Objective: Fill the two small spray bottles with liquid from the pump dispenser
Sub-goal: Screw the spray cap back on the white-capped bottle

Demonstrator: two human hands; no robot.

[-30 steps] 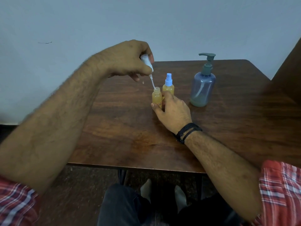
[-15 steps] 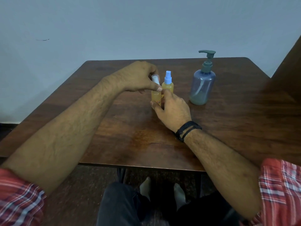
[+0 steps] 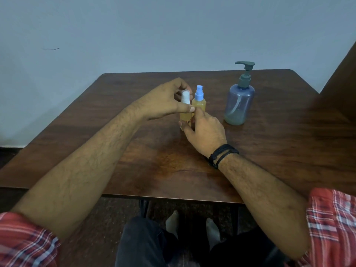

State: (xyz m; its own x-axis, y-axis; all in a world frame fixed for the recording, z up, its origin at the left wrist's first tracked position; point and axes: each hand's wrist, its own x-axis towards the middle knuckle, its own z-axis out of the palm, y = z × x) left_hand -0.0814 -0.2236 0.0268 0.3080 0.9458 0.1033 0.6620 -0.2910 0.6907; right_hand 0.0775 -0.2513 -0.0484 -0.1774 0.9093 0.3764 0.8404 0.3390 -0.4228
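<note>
Two small spray bottles of yellow liquid stand side by side mid-table. The left bottle (image 3: 185, 117) carries a white spray head (image 3: 185, 98), and my left hand (image 3: 165, 101) pinches that head between thumb and fingers. My right hand (image 3: 206, 130) grips the left bottle's lower body from the front. The right bottle (image 3: 199, 104) has a blue spray head and stands free, just behind my right fingers. The pump dispenser (image 3: 239, 102), translucent blue-grey with a dark pump top, stands to the right, with a little liquid at its bottom.
The dark wooden table (image 3: 269, 151) ends at a front edge near my knees. A pale wall lies behind it. A dark brown surface (image 3: 342, 74) rises at the right edge.
My left hand brought the white spray head with its dip tube down from above into the left bottle, and now holds it seated on the neck. My right hand stayed on the bottle.
</note>
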